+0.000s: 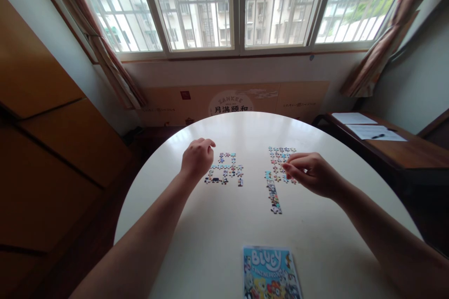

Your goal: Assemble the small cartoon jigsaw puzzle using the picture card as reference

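Observation:
My left hand (198, 156) hovers at the left edge of a group of small jigsaw pieces (223, 167), its fingers curled in and its back hiding what they may hold. Over the right-hand group of jigsaw pieces (278, 153) is my right hand (310, 174), thumb and fingertips pinched together. Anything in that pinch is too small to make out, and the hand covers part of the group. A narrow strip of joined puzzle pieces (273, 195) runs from this group toward me.
All of this lies on a round white table (210, 243). A blue Bluey picture sheet or box (271, 272) sits near me. To the right, a wooden side table (421, 154) bears papers (377, 132) and dark pens. Behind stand a printed carton (263, 96) and barred windows.

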`<action>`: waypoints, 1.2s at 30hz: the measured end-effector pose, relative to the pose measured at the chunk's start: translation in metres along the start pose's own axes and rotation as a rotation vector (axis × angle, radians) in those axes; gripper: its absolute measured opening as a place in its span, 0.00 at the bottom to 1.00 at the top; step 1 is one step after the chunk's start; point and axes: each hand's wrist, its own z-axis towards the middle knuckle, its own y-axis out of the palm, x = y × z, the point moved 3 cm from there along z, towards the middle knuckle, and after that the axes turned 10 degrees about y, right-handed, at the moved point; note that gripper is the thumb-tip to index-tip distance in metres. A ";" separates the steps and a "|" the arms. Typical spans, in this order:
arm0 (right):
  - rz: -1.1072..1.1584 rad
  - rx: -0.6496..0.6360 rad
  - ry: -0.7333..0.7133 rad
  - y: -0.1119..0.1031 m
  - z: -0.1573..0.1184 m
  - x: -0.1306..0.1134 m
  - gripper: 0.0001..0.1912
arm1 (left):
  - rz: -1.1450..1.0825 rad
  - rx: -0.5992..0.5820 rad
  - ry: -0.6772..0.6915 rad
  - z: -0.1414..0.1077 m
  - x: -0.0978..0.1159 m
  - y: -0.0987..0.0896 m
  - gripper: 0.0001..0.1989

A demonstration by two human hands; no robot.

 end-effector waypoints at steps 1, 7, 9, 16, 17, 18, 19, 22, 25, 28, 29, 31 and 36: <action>0.001 0.003 0.002 0.000 0.000 0.000 0.23 | 0.004 0.002 -0.014 0.000 -0.002 0.001 0.15; -0.004 0.008 0.031 -0.002 -0.001 0.004 0.23 | 0.022 -0.024 -0.070 0.000 -0.016 0.008 0.16; -0.002 0.010 0.034 -0.001 -0.002 0.005 0.24 | 0.026 -0.043 -0.087 -0.001 -0.020 0.011 0.16; -0.010 0.006 0.036 -0.001 -0.001 0.004 0.24 | 0.017 -0.081 -0.106 -0.002 -0.031 0.021 0.18; -0.010 0.006 0.036 -0.001 -0.001 0.004 0.24 | 0.013 -0.089 -0.103 -0.002 -0.033 0.022 0.18; -0.010 0.006 0.035 -0.001 -0.001 0.004 0.24 | 0.007 -0.100 -0.097 -0.003 -0.033 0.024 0.18; -0.010 0.006 0.034 -0.001 -0.001 0.004 0.24 | -0.001 -0.112 -0.088 -0.003 -0.034 0.026 0.19; -0.012 0.007 0.034 -0.001 -0.001 0.004 0.24 | -0.026 -0.148 -0.063 -0.005 -0.035 0.032 0.22; -0.010 0.006 0.036 -0.001 -0.001 0.003 0.23 | -0.040 -0.167 -0.045 -0.006 -0.035 0.038 0.24; -0.002 0.007 0.035 0.000 -0.001 0.002 0.23 | -0.048 -0.177 -0.023 -0.006 -0.031 0.043 0.24; 0.001 0.009 0.034 0.000 -0.001 0.002 0.23 | -0.050 -0.178 -0.014 -0.006 -0.030 0.044 0.23; 0.004 0.009 0.030 0.001 -0.001 0.002 0.23 | -0.052 -0.178 0.006 -0.006 -0.027 0.046 0.21; -0.009 -0.004 0.016 0.002 0.000 0.001 0.23 | -0.049 -0.191 0.044 -0.006 -0.024 0.049 0.19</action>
